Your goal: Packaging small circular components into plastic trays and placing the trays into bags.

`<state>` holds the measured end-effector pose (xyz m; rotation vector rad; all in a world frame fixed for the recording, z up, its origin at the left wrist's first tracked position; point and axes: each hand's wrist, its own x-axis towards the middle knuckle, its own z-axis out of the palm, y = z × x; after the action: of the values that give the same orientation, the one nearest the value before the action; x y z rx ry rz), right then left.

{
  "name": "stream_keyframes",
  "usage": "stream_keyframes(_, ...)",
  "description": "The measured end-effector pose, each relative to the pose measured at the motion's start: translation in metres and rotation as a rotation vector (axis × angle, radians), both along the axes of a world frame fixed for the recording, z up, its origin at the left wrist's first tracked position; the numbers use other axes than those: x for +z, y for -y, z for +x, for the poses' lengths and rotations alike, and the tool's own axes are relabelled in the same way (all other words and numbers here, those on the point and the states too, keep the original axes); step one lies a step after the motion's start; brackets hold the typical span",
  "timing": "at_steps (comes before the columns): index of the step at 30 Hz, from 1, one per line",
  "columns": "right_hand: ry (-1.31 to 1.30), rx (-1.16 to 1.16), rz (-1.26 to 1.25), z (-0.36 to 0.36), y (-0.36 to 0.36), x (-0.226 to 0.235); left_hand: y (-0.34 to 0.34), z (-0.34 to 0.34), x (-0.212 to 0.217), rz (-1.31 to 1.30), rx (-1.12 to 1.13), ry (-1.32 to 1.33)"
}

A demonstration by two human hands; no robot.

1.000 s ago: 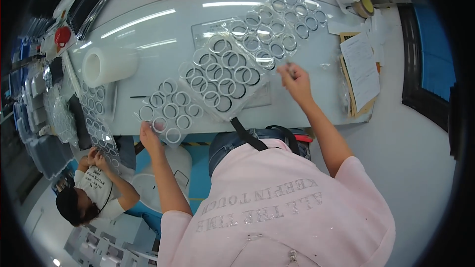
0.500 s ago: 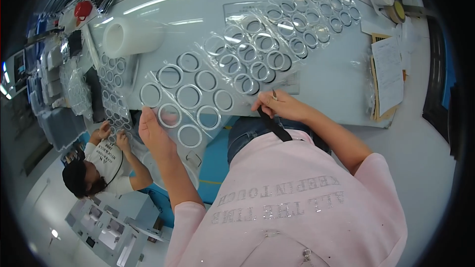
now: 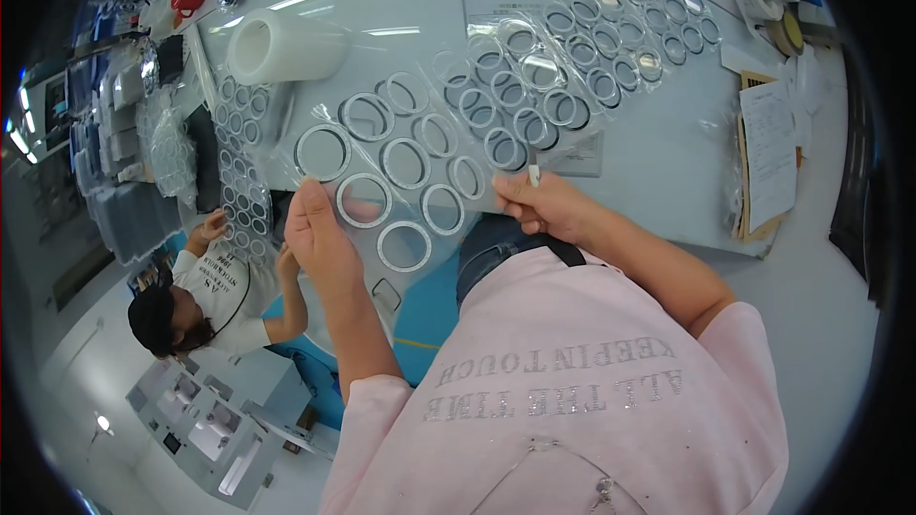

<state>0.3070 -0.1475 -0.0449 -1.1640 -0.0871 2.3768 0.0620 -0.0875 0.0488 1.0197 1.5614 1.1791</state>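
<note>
A clear plastic sheet (image 3: 378,164) carrying several silvery rings is lifted off the near table edge and slightly tilted. My left hand (image 3: 320,224) is closed on its left edge, with some fingers showing through the plastic from behind. At the opposite edge, my right hand (image 3: 551,202) pinches the sheet between thumb and fingers. A slim pale tool (image 3: 534,171) also sticks up from that hand; its kind is too small to tell. Beyond my right hand, more clear sheets of rings (image 3: 515,86) lie across the table, running toward the far right.
On the white table (image 3: 658,153) stands a translucent plastic roll (image 3: 286,48) at the far left. Papers on a clipboard (image 3: 768,157) and tape rolls (image 3: 784,33) are at the right. A co-worker (image 3: 215,291) at the left handles another ring sheet (image 3: 243,172).
My right hand has come up from the dark strap at my waist to the sheet's right edge. The sheet has tilted, and the whole view has shifted a little.
</note>
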Motion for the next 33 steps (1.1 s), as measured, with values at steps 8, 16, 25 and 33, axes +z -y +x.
stream_keyframes(8,-0.04,-0.044,-0.073,-0.003,-0.001,0.001,-0.001,0.013,0.019,-0.018,-0.025,-0.001)
stream_keyframes(16,0.209,-0.108,0.103,0.003,0.006,0.004,-0.003,0.002,0.018,0.024,-0.037,-0.079)
stream_keyframes(25,0.186,-0.256,0.279,0.009,0.013,0.007,-0.007,0.001,0.023,0.071,-0.031,-0.165)
stream_keyframes(33,-0.066,-0.156,0.302,0.008,0.005,0.03,-0.005,0.003,0.027,0.058,-0.011,-0.175)
